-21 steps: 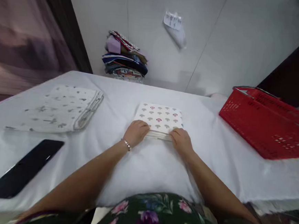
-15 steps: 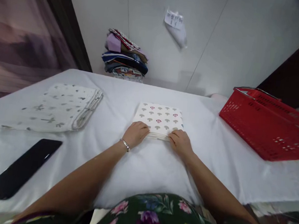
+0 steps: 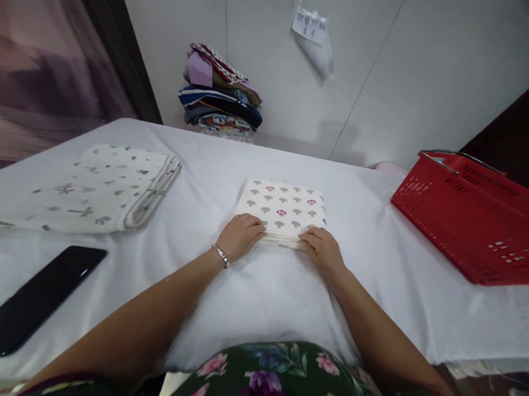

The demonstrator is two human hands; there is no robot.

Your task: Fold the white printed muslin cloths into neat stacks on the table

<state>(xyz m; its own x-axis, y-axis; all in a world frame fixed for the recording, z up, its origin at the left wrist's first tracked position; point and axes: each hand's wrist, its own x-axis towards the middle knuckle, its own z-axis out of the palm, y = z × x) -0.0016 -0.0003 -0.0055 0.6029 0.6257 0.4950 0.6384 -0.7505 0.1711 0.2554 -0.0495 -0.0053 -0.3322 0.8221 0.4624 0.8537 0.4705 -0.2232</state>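
A small folded cloth (image 3: 286, 206), cream with grey and a few red mushroom prints, lies flat in front of me on the white-covered table (image 3: 211, 175). My left hand (image 3: 242, 235) grips its near left corner, thumb and fingers pressed together at the layered edge. At the near right corner my right hand (image 3: 324, 250) pinches the same edge. Several stacked layers show along the cloth's near side between both hands. The fingertips partly cover the two corners.
Left on the table is a larger folded white cloth (image 3: 100, 191) with plant prints, and nearer me a black phone-like slab (image 3: 31, 302). A red plastic basket (image 3: 468, 220) stands at the right. Behind the table's far edge rises a pile of folded fabrics (image 3: 222, 94) against the wall.
The view has shifted very slightly. Both hands keep their hold on the cloth's near corners, and the cloth lies as before.
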